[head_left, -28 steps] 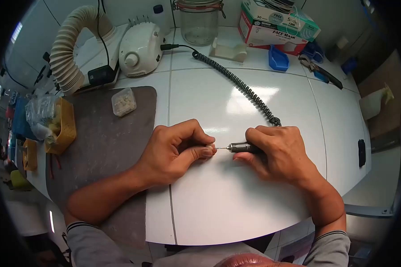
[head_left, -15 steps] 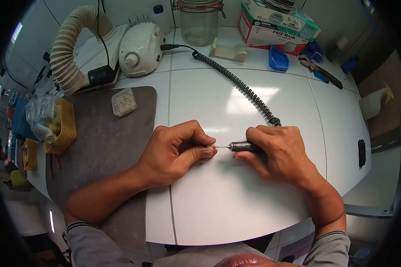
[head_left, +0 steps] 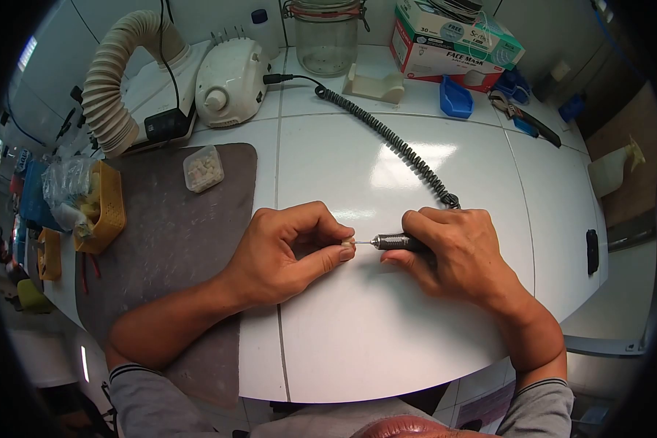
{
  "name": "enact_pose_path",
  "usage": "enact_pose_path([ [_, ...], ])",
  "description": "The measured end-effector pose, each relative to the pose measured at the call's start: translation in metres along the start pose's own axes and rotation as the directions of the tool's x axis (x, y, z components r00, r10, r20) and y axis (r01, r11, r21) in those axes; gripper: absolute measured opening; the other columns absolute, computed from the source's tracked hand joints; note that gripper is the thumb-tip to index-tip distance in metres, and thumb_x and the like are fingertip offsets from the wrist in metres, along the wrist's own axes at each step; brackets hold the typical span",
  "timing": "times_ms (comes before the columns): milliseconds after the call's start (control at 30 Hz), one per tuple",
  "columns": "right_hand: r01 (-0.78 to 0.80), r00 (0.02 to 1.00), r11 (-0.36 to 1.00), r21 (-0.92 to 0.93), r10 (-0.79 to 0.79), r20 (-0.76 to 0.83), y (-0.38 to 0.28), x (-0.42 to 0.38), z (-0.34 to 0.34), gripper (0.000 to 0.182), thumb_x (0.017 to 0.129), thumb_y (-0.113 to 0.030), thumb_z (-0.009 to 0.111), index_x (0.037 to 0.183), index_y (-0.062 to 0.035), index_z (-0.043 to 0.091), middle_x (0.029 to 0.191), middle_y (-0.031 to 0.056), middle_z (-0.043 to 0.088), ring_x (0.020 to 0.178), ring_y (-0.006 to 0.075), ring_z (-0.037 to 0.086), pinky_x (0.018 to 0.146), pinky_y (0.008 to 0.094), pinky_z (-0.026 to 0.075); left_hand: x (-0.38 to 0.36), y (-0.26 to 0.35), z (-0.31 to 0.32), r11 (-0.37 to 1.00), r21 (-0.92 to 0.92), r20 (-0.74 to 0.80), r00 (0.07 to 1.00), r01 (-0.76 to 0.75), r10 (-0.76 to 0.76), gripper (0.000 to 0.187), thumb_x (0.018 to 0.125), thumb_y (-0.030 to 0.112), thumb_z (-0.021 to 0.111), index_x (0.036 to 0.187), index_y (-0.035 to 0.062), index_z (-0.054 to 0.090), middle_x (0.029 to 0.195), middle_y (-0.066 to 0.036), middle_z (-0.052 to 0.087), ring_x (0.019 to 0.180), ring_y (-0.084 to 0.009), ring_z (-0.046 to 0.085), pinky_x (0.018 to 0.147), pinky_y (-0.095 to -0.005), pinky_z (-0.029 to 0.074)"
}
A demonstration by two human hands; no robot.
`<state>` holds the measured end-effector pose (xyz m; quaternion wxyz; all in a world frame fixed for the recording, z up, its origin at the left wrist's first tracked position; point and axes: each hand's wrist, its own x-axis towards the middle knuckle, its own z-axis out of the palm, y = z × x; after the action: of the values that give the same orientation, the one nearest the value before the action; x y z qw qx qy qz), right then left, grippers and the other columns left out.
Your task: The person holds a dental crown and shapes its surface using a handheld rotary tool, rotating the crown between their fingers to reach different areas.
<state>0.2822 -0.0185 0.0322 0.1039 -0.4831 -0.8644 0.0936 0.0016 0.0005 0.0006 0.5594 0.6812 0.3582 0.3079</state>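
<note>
White tabletop (head_left: pixel 416 328) crossed by grey joint lines, front edge curved. Pale tiled wall (head_left: pixel 226 16) behind, dark seams. Glossy light patch (head_left: pixel 393 173) on tabletop. Bright strip (head_left: pixel 27 52) at far left, surroundings dim. Brown panel (head_left: pixel 628 131) at right. Pale tiled floor (head_left: pixel 490 378) below front edge.
</note>
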Motion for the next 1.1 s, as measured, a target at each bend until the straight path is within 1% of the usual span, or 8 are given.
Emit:
enact_pose_path([
  [233,0.006,1.0,1.0,-0.007,-0.006,0.001,-0.0003,0.0002,-0.0005,0.05,0.101,-0.054,0.077,0.084,-0.0088,0.063,0.069,0.0058,0.067,0.053,0.0309,0.066,0.048,0.0438,0.046,-0.0006,-0.0017,0.0,1.0,-0.026,0.0,1.0,0.001,-0.001,0.013,0.101,-0.002,0.079,0.113,-0.0054,0.075,0.106,-0.012,0.082,0.104,-0.0142,0.079,0.094,-0.0279,0.064],
  [633,-0.013,1.0,1.0,-0.003,0.013,0.013,-0.0017,-0.0001,-0.0005,0.05,0.1,-0.054,0.077,0.084,-0.0089,0.064,0.069,0.0057,0.067,0.053,0.0302,0.065,0.048,0.0434,0.047,-0.0011,-0.0015,-0.0004,1.0,-0.018,0.01,1.0,-0.001,0.001,0.014,0.101,-0.003,0.079,0.114,-0.0053,0.074,0.106,-0.011,0.082,0.103,-0.0142,0.079,0.093,-0.0281,0.065],
  [933,-0.018,1.0,1.0,-0.006,0.018,0.021,-0.0014,0.0003,-0.0003,0.05,0.101,-0.055,0.076,0.083,-0.0091,0.065,0.069,0.0052,0.068,0.053,0.0293,0.066,0.048,0.0423,0.047,0.0001,-0.0025,0.0003,0.999,-0.006,-0.001,0.999,-0.039,0.039,0.011,0.103,-0.001,0.078,0.111,-0.0048,0.072,0.105,-0.013,0.082,0.105,-0.0159,0.08,0.095,-0.0288,0.065],
  [1100,-0.021,1.0,1.0,-0.008,0.021,0.017,-0.0015,0.0002,0.0001,0.05,0.101,-0.054,0.077,0.083,-0.0091,0.065,0.07,0.0054,0.069,0.054,0.0293,0.067,0.048,0.0423,0.047,-0.0003,-0.0006,-0.0003,1.0,0.003,0.007,1.0,-0.023,0.023,0.012,0.102,-0.001,0.078,0.112,-0.0048,0.072,0.106,-0.014,0.082,0.105,-0.0162,0.08,0.095,-0.029,0.065],
])
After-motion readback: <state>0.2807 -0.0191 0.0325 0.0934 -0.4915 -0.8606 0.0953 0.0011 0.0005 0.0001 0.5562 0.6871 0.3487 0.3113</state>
